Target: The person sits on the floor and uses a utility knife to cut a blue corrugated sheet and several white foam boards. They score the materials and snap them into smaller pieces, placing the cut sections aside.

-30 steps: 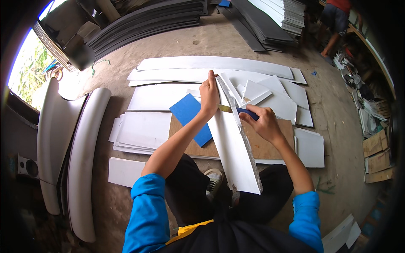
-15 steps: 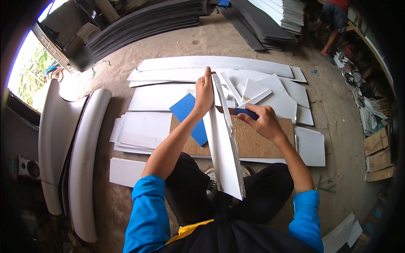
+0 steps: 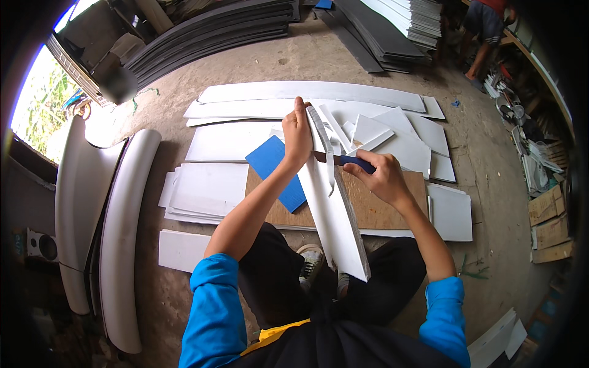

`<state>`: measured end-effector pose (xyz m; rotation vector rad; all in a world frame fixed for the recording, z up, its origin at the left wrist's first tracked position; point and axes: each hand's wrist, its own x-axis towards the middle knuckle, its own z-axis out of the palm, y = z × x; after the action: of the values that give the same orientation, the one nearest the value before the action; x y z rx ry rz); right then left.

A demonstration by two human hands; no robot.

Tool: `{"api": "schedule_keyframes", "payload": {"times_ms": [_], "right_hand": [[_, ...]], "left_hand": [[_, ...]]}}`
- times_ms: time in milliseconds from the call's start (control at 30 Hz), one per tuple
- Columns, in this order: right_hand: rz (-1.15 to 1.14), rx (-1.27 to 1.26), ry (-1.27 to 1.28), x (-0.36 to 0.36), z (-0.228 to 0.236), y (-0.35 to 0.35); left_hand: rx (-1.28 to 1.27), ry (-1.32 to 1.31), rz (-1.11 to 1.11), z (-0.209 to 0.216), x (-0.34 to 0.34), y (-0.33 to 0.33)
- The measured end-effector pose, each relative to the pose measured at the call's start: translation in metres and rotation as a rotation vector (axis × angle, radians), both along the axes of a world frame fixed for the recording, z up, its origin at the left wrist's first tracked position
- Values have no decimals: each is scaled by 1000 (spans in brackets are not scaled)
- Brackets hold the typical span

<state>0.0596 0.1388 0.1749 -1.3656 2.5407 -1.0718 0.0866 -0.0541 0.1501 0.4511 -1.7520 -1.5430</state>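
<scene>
My left hand point(image 3: 297, 136) grips the far part of a long white foam strip point(image 3: 334, 214), thumb up along its edge. The strip tilts toward me, its near end above my knees. In my right hand point(image 3: 380, 175) is a knife point(image 3: 356, 162) with a dark blue handle, fingers closed round it. Its blade lies across the strip's right edge, beside my left hand. A thin curled shaving point(image 3: 329, 162) hangs at the blade. Below lie a brown wooden board point(image 3: 386, 199) and a blue flat piece point(image 3: 276, 165), partly covered by my left forearm and the strip.
Flat white sheets point(image 3: 215, 141) and white offcuts point(image 3: 371, 132) lie around the board. Curved white panels point(image 3: 126, 245) stand at the left. Dark sheets point(image 3: 215, 43) are stacked at the back. Another person point(image 3: 481, 37) stands at the far right, near a cluttered wall.
The strip's near end has swung to the right, and a shaving now curls off its edge at the blade. Both hands stay in nearly the same place, still gripping.
</scene>
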Motion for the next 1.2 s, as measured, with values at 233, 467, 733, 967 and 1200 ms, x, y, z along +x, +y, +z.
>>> {"api": "schedule_keyframes", "payload": {"times_ms": [233, 467, 733, 967, 1200], "right_hand": [[-18, -39, 67, -5, -8, 3], [11, -106, 101, -2, -11, 1], [6, -16, 22, 6, 6, -5], [26, -42, -7, 5, 1, -5], [-10, -54, 14, -2, -1, 2]], "left_hand": [[-77, 70, 64, 12, 8, -25], [-108, 61, 88, 15, 10, -18], [25, -34, -19, 4, 2, -2], [15, -45, -38, 2, -2, 3], [78, 29, -62, 12, 2, -11]]}}
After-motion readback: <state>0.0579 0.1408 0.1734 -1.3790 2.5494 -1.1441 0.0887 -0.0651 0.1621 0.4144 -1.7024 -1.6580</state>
